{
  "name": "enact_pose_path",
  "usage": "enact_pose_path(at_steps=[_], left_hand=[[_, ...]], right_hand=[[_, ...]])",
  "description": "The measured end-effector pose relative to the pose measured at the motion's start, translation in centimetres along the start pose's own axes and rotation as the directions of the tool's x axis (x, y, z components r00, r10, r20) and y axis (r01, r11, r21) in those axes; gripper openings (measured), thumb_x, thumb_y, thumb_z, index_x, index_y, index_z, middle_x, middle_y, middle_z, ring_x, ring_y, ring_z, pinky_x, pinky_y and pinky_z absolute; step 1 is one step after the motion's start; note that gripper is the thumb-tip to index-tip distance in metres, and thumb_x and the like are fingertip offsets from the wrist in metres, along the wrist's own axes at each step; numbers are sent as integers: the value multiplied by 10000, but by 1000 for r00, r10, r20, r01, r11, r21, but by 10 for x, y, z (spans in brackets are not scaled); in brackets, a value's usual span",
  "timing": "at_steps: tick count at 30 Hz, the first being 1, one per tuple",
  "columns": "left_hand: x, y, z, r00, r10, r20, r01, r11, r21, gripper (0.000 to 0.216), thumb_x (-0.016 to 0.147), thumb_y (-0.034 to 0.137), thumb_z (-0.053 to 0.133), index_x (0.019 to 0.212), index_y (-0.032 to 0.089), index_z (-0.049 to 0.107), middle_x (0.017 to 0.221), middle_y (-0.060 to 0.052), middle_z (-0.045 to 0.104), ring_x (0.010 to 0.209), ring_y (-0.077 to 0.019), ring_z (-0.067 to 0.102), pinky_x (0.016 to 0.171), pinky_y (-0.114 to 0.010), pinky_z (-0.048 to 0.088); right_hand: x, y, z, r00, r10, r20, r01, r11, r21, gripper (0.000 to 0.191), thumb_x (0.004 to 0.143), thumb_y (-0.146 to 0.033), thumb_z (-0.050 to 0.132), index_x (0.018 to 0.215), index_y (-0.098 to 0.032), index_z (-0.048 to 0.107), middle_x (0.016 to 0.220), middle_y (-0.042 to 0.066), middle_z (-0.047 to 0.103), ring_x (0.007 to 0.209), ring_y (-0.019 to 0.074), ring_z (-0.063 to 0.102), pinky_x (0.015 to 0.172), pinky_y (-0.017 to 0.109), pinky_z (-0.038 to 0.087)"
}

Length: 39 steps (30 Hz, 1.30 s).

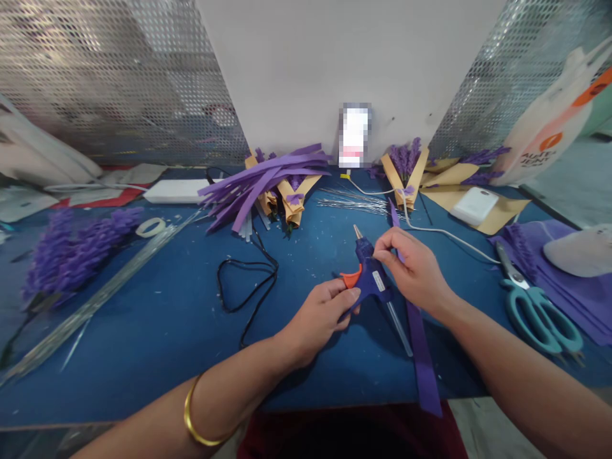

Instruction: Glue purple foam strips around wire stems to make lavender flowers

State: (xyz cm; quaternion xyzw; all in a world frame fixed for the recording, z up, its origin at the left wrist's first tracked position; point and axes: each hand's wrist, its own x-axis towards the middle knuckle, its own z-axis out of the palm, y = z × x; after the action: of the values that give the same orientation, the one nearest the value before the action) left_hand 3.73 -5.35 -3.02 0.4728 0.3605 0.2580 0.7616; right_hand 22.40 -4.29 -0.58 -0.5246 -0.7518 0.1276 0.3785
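My left hand (329, 309) is wrapped round the handle of a dark blue hot glue gun (370, 277) with an orange trigger. Its metal nozzle points up and away from me, and a clear glue stick (398, 325) sticks out of the rear end. Beside the barrel, my right hand (408, 264) is pinched, thumb against forefinger, at the gun's upper body. Whatever lies between those fingertips is too small to make out. A long purple strip (423, 363) runs beneath my right hand to the table's front edge.
Teal-handled scissors (540, 312) and purple sheets (583, 299) lie right. Purple strips (272, 172), wrapped lavender bouquets (404, 169), thin wires (354, 201) and a lit phone (354, 134) are at the back. Purple flowers (81, 252), a wire bundle (105, 296) and a black cord (248, 264) lie left.
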Motion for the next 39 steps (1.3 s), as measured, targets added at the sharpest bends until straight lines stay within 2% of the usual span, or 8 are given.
enact_pose_path(at_steps=[6, 12, 15, 22, 28, 33, 36, 39], left_hand=[[0, 2, 0, 1000, 18, -16, -19, 999, -31, 266, 818, 389, 532, 749, 134, 499, 666, 21, 469, 432, -22, 282, 420, -211, 146], [-2, 5, 1, 999, 26, -20, -26, 1000, -8, 270, 828, 393, 513, 738, 141, 481, 663, 26, 468, 424, -21, 276, 435, -218, 160], [-1, 5, 0, 1000, 18, -14, -18, 1000, -8, 267, 829, 392, 510, 738, 143, 481, 671, 24, 476, 424, -22, 280, 434, -220, 163], [-1, 4, 0, 1000, 3, -26, -4, 1000, -9, 279, 811, 418, 536, 761, 148, 488, 680, 19, 488, 439, -32, 294, 426, -219, 164], [-2, 3, 1, 1000, 10, -6, -10, 1000, -16, 247, 828, 379, 515, 770, 141, 493, 688, 22, 480, 434, -24, 283, 428, -219, 157], [-2, 3, 0, 1000, 16, 2, -15, 1000, -24, 253, 836, 379, 510, 774, 134, 501, 693, 18, 482, 443, -24, 297, 432, -216, 161], [-1, 3, -1, 1000, 6, 1, -6, 999, -33, 271, 824, 401, 526, 767, 137, 506, 695, 15, 491, 438, -23, 292, 428, -216, 156], [-1, 3, -1, 1000, 14, 2, -14, 999, -30, 273, 826, 403, 524, 757, 139, 502, 697, 12, 500, 433, -22, 292, 431, -218, 157]], right_hand=[[0, -7, -5, 979, 191, -68, -153, 915, 373, 144, 901, -252, 473, 777, -203, 529, 802, 9, 613, 735, 135, 572, 731, 293, 443], [-1, 1, -4, 946, 324, -31, -280, 859, 429, 127, 757, -282, 680, 796, -194, 597, 792, 24, 680, 716, 156, 623, 689, 300, 483], [0, 2, -4, 937, 345, -65, -283, 851, 442, 148, 735, -290, 702, 787, -194, 602, 777, 23, 680, 701, 152, 621, 677, 295, 483], [1, 3, -7, 933, 359, -26, -281, 772, 570, 181, 710, -298, 717, 776, -195, 583, 716, 5, 650, 639, 137, 618, 633, 287, 493], [2, 6, -7, 948, 319, 16, -257, 733, 629, 241, 756, -271, 663, 990, -215, 653, 693, -15, 629, 654, 141, 623, 695, 324, 509], [1, 6, -7, 949, 311, -46, -215, 748, 628, 67, 775, -267, 652, 756, -215, 690, 653, -7, 633, 616, 137, 597, 655, 313, 479], [0, 6, -7, 938, 320, -136, -183, 787, 590, 297, 812, -317, 616, 540, -203, 583, 500, -23, 510, 513, 123, 506, 568, 296, 422], [1, 2, -10, 898, 314, -307, -126, 855, 504, 470, 832, -354, 589, 427, -204, 405, 417, -41, 371, 433, 102, 381, 537, 299, 388]])
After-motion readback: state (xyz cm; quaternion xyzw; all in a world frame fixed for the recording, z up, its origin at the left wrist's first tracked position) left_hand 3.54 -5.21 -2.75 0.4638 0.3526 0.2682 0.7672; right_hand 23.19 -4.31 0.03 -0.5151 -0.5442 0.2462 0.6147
